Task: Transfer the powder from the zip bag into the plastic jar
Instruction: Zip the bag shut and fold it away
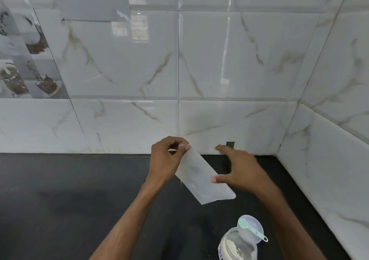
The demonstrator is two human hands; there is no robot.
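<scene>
Half-cropped plastic jar [236, 245], left hand [166, 158] pinching zip bag [203, 180], right hand [239, 170] blurred

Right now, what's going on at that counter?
A person holds a zip bag up over the dark counter, the left hand pinching its top corner. The right hand is open beside it, blurred, thumb near the bag's edge. The bag looks nearly empty. Below stands the open jar with white powder inside, and a spoon lying on its lid.
</scene>
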